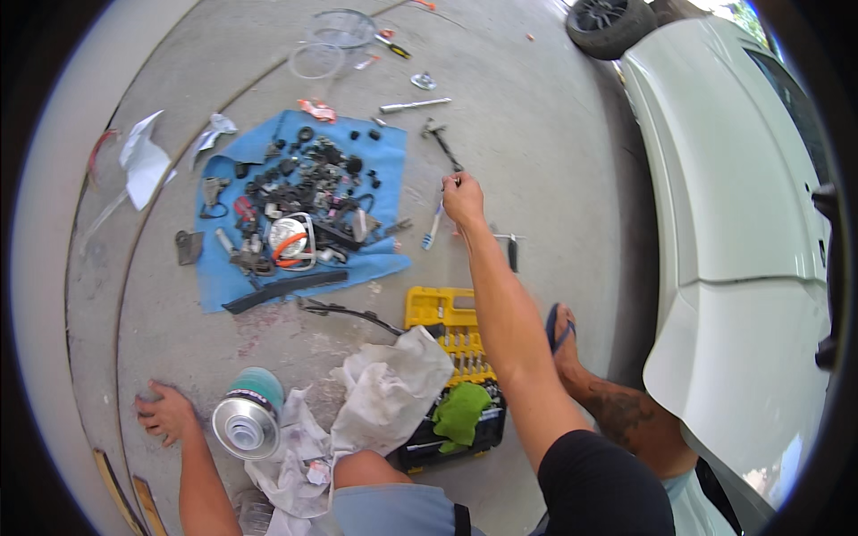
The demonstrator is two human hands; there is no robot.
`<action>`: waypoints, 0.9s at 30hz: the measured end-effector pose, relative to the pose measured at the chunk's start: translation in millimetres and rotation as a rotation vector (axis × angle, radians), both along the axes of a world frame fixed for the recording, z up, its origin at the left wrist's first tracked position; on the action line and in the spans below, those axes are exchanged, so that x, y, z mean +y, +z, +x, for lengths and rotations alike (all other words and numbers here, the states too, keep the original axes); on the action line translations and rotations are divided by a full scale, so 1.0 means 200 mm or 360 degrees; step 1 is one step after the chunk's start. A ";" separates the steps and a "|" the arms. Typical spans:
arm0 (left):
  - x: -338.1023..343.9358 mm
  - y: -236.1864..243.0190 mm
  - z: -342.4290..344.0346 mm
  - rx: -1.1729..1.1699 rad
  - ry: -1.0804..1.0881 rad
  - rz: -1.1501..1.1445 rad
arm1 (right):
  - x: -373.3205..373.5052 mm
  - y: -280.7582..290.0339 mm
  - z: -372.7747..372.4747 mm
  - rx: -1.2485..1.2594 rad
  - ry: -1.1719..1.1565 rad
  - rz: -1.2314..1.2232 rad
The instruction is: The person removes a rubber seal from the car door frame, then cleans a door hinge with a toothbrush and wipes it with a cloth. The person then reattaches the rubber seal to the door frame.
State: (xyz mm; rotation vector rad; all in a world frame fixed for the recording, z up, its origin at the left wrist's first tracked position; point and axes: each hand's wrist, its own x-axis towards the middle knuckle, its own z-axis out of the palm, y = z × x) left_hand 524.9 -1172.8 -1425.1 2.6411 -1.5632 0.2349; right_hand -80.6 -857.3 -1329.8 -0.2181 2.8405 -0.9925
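Observation:
My right hand reaches far out with its fingers closed on the end of a dark handle. That handle runs up to the head of a small hammer over the concrete floor. Just below the fist a blue and white toothbrush points down; whether the hand touches it I cannot tell. My left hand has its fingers spread on the floor at the lower left. Beside it stands a metal can with a green label. Ahead, a blue cloth carries many small dark and metal parts.
A yellow socket set case lies under my right arm, a green rag on it. Whitish cloth is near my knee. A white car borders the right; a wheel lies beyond. A T-handle tool and socket wrench lie nearby.

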 end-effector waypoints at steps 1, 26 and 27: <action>-0.01 -0.01 0.00 -0.0019 0.0017 -0.0030 | 0.11 0.03 0.02 -0.0168 -0.0069 -0.0346; 0.02 0.07 -0.03 -0.0013 0.0000 0.0066 | 0.60 0.33 0.24 0.0804 -0.0083 -0.0024; 0.03 0.08 -0.03 0.0016 0.0007 0.0077 | 0.38 0.32 0.09 0.0755 0.0016 -0.0058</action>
